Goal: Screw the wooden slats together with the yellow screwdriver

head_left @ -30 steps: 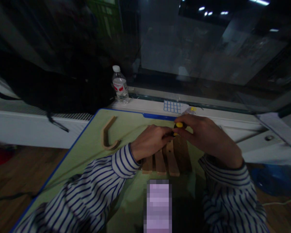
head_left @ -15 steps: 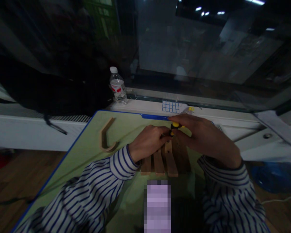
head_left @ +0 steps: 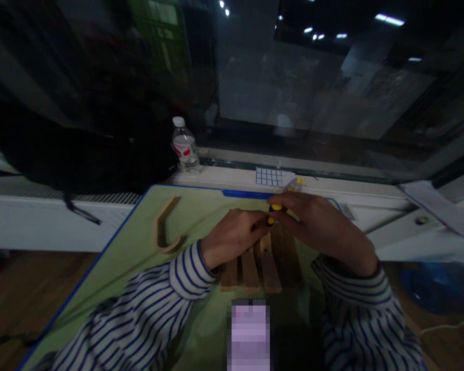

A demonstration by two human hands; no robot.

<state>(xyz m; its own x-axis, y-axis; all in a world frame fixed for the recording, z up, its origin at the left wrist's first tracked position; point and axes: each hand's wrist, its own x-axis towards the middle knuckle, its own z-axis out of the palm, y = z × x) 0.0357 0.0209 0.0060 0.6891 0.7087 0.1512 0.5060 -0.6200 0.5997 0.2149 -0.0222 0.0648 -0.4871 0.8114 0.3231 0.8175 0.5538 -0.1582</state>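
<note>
My right hand point(head_left: 320, 221) is closed around a short screwdriver point(head_left: 276, 207) with a yellow and black handle, held upright over the far end of some wooden slats point(head_left: 269, 265). From the left, my left hand point(head_left: 232, 234) reaches in with thumb and forefinger pinched at the screwdriver's lower end. Its tip and any screw there are hidden by the fingers. The slats lie side by side, pointing toward me, with small dark holes in them. A darker wooden board point(head_left: 289, 257) lies at their right. Off to the left rests a hook-shaped wooden piece point(head_left: 158, 229), touched by neither hand.
The light green table point(head_left: 131, 263) has a blue edge. A phone-like, pixelated object point(head_left: 250, 335) is at its near side. On the sill behind are a water bottle point(head_left: 185, 149), a blue-gridded sheet point(head_left: 269, 177) and a small clear bag point(head_left: 294, 184). A black bag point(head_left: 100, 154) sits left.
The whole view has shifted slightly, so things sit lower in the picture. The screwdriver leans a little differently between my fingers; both hands stay at the slats' far end.
</note>
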